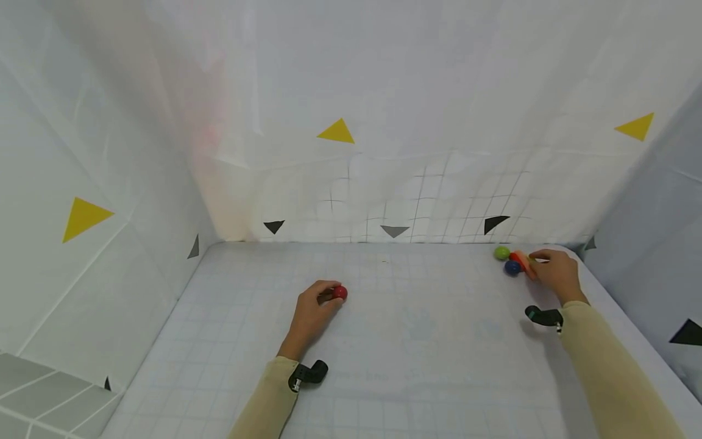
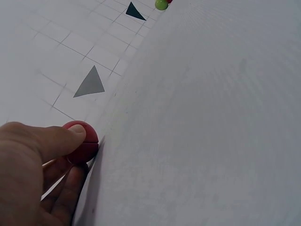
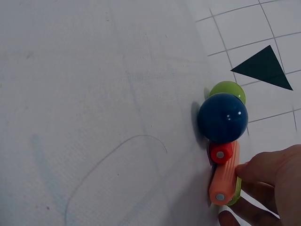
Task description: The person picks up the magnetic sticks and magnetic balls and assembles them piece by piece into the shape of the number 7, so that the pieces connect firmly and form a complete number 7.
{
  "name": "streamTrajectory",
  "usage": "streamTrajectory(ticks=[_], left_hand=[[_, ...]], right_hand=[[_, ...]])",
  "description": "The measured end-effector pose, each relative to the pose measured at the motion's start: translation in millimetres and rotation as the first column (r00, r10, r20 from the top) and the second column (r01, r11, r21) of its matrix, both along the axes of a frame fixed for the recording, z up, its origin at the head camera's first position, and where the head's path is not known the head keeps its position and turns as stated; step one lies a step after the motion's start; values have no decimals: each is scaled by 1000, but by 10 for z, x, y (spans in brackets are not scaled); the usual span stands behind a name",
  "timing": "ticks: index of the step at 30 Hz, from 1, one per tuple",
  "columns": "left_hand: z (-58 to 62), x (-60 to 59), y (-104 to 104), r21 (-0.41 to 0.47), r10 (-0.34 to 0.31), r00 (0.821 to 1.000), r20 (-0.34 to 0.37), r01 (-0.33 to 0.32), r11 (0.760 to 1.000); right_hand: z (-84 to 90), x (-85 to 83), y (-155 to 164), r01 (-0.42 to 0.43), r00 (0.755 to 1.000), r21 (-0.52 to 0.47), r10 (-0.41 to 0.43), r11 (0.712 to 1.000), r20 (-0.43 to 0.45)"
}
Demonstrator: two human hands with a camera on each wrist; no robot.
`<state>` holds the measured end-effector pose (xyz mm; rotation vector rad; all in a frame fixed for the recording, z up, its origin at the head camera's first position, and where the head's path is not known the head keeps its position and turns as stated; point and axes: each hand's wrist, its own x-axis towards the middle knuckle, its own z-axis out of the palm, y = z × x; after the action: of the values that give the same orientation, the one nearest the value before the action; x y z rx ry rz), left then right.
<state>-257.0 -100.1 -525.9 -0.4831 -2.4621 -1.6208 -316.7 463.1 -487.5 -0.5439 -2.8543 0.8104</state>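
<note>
On the white gridded table top point(image 1: 417, 341) my left hand point(image 1: 312, 314) pinches a small red ball point(image 1: 339, 293) point(image 2: 81, 141) between thumb and fingers, near the middle. At the far right corner my right hand point(image 1: 556, 273) point(image 3: 268, 183) grips an orange toy piece point(image 1: 525, 263) point(image 3: 225, 181) with a red knob and a green underside. A dark blue ball point(image 1: 512, 267) point(image 3: 222, 117) and a green ball point(image 1: 501, 252) point(image 3: 228, 89) sit at that piece's end, touching each other.
White gridded walls with yellow, black and grey triangles close the table in at the back point(image 1: 384, 183), left point(image 1: 82, 219) and right point(image 1: 658, 244). The green ball point(image 2: 161, 4) shows far off in the left wrist view.
</note>
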Motion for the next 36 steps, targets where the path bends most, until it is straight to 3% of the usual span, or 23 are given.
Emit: streamTrajectory(ticks=[10, 30, 36], left_hand=[[0, -3, -8, 0, -1, 1000, 4, 1, 1000], [16, 0, 7, -4, -1, 1000, -3, 1, 1000], [13, 1, -1, -1, -4, 1000, -7, 4, 1000]], right_hand=[[27, 28, -50, -21, 999, -26, 22, 999, 36], [-40, 49, -7, 22, 999, -22, -23, 1000, -42], [-60, 68, -14, 75, 996, -35, -77, 997, -50]])
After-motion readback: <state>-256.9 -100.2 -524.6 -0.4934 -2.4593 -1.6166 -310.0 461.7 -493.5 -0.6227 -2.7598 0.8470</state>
